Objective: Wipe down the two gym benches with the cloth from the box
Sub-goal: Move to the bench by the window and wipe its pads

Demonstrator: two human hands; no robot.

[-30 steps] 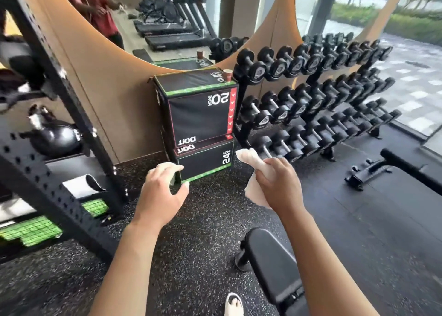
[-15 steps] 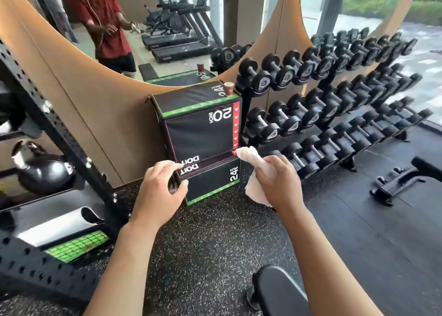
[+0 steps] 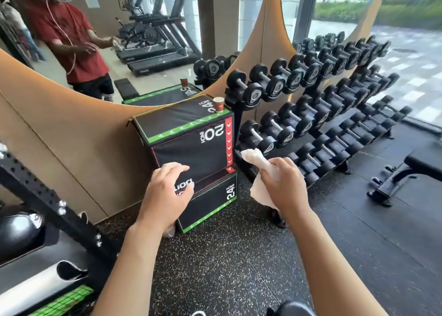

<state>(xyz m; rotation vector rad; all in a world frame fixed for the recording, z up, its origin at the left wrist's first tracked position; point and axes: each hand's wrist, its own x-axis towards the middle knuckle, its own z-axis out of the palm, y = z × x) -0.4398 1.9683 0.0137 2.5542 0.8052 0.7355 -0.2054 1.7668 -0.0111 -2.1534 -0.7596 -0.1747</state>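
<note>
The right hand [image 3: 283,184] squeezes the white cloth [image 3: 257,172], ready for wiping. The left hand [image 3: 167,191] holds nothing, fingers loosely bent. A gym bench [image 3: 421,165] waits nearby.

You are gripping a white cloth [image 3: 259,169] before a black box [image 3: 191,146] showing green and red chevron edging and white lettering, a brown paper cup [image 3: 218,104] topping it, black dumbbells [image 3: 311,114] lining a black-and-pale speckled floor [image 3: 227,263].

Left hand [image 3: 165,191] loosely curled, right hand [image 3: 284,184] clenched
</note>
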